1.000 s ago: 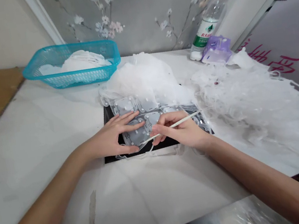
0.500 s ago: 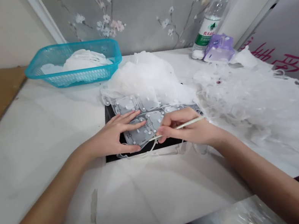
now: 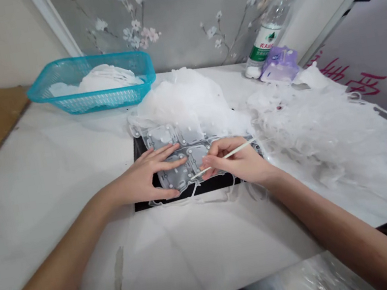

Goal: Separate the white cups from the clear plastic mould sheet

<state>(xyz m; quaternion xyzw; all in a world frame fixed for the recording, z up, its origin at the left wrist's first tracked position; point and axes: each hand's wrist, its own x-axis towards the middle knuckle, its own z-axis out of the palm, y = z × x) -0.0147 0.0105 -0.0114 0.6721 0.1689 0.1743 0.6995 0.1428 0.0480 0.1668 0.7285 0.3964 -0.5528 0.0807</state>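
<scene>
“On the black board (image 3: 215, 184), where do we find the translucent sheet (image 3: 178, 176)?”

“We see it lying flat, its long axis running left to right across us. Our left hand (image 3: 141, 179) covers its left end, fingers spread apart, thumb at the near edge.”

“And our right hand (image 3: 244, 163)?”

“Its fingers are closed on the thin stick (image 3: 235, 151), which slants down to the left. We note the tip at the sheet's near edge, just right of the left thumb; both hands are near, the left resting on the panels.”

“What surrounds them?”

“Beyond the panels we see a white heap (image 3: 185, 96); to the right, a tangled pale pile (image 3: 327, 136); farther off at left, a blue basket (image 3: 105, 92) holding white pieces.”
</scene>
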